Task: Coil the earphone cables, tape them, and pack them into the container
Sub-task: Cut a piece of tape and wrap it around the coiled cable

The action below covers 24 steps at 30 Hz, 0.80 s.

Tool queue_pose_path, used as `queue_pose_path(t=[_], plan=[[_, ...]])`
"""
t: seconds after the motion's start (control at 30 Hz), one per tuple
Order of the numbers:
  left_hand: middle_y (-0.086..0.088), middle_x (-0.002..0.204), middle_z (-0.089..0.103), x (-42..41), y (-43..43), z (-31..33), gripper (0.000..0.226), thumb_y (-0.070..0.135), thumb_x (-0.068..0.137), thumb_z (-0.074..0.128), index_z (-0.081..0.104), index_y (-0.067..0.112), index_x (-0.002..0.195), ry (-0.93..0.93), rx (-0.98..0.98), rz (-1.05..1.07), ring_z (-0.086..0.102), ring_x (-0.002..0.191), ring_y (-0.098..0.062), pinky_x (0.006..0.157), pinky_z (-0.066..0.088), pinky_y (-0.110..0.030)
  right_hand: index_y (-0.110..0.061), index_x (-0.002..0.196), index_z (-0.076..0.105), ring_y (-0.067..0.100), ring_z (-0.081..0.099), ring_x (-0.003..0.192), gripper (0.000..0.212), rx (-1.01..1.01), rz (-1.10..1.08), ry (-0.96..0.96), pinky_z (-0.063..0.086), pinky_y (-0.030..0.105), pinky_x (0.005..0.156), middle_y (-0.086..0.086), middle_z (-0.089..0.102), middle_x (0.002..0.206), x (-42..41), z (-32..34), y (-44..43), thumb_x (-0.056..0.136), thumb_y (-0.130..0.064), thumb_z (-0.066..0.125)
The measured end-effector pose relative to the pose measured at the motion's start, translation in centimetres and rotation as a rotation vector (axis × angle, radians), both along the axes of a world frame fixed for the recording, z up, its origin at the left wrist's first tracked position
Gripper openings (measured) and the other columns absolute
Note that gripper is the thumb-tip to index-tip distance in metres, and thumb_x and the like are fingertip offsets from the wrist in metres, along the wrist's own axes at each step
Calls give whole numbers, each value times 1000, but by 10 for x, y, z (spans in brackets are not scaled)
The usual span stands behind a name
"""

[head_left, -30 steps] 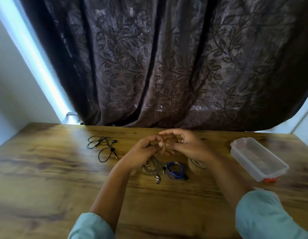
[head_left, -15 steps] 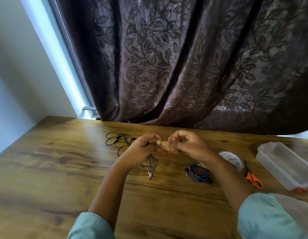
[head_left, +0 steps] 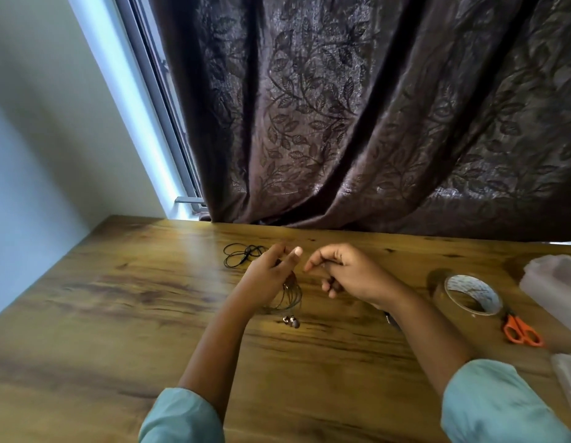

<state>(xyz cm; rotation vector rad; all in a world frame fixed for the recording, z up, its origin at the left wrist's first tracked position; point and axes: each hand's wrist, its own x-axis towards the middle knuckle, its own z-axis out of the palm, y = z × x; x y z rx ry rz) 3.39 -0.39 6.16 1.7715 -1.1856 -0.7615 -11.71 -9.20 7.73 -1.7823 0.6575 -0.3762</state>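
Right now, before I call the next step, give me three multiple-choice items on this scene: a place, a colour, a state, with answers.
1. Where is the tape roll? A) on the floor B) on the table, between the right hand and the container C) inside the container
2. The scissors' handles are: A) blue B) green C) orange
3. The coiled cable is: A) gripped by the left hand B) packed in the container C) lying untouched
Answers: 1 B, it lies right of that hand, short of the container. 2 C, both handles are orange. 3 A, the left fingers curl round the coil, earbuds below.
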Motion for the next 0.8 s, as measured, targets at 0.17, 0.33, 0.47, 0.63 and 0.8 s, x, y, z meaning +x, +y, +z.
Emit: queue_pose_path(t=[0.17,0.33,0.47,0.63,0.8], plan=[[-19,115,61,8,7,0,69,73,82,29,55,20,118,40,103,157,58,103,-31,94,45,-48,-28,94,66,9,65,83,23,-74,28,-29,58,27,63,-5,66,97,18,-3,19,100,-17,47],[-29,131,51,13,9,2,107,91,64,16,48,13,130,222,213,134,54,115,-42,97,43,-53,-25,109,65,9,69,86,21,-228,-108,-145,59,30,74,-3,71,99,30,-13,34,100,-23,46],[-12,101,67,18,14,1,97,89,65,18,57,18,118,463,170,128,62,75,-15,66,52,-30,-28,112,63,4,67,87,22,-266,-190,-175,58,28,75,-9,70,98,33,-25,32,99,-31,46],[-5,76,52,19,20,3,80,83,69,15,50,19,103,584,87,108,33,39,-3,42,27,-18,-30,122,58,1,66,92,29,-200,-171,-211,55,22,76,-11,69,105,37,-27,25,95,-36,50],[-6,78,61,20,22,1,76,79,73,19,46,15,103,770,-4,-34,26,37,-2,38,24,-14,-44,128,42,-8,58,99,40,99,-67,-234,50,15,78,-5,59,129,46,-25,29,90,-51,35]])
